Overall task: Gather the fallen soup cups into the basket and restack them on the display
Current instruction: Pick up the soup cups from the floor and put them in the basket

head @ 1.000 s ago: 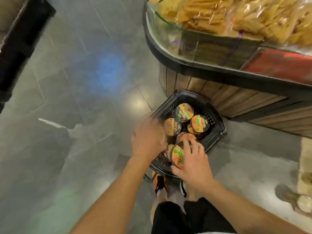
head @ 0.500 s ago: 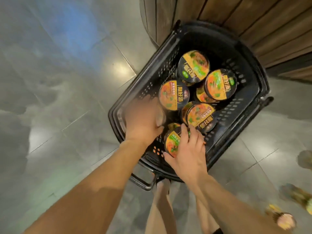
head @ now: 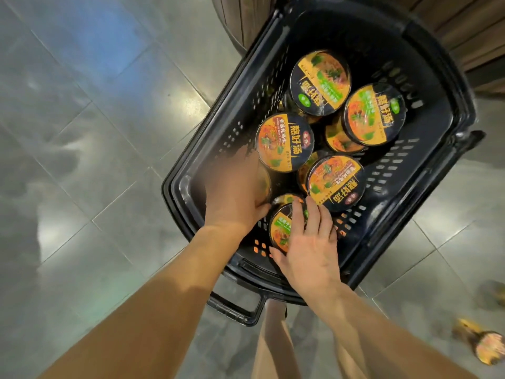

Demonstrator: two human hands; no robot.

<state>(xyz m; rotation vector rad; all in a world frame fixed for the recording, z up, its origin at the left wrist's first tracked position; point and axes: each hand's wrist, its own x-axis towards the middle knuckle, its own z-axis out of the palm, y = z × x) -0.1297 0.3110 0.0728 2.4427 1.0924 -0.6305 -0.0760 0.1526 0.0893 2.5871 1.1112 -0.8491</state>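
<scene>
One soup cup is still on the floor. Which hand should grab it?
Probably the right hand, once it releases the near cup: the floor cup lies right of the basket, on that side. The left hand is farther away.

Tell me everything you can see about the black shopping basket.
The basket looks like black plastic, with slotted walls and a handle folded down at the near end. It stands on grey floor tiles by a wood-panelled base. Several lidded soup cups sit in it, some atop others. Both hands reach in: the left hand is blurred, the right hand grips the nearest cup.
</scene>
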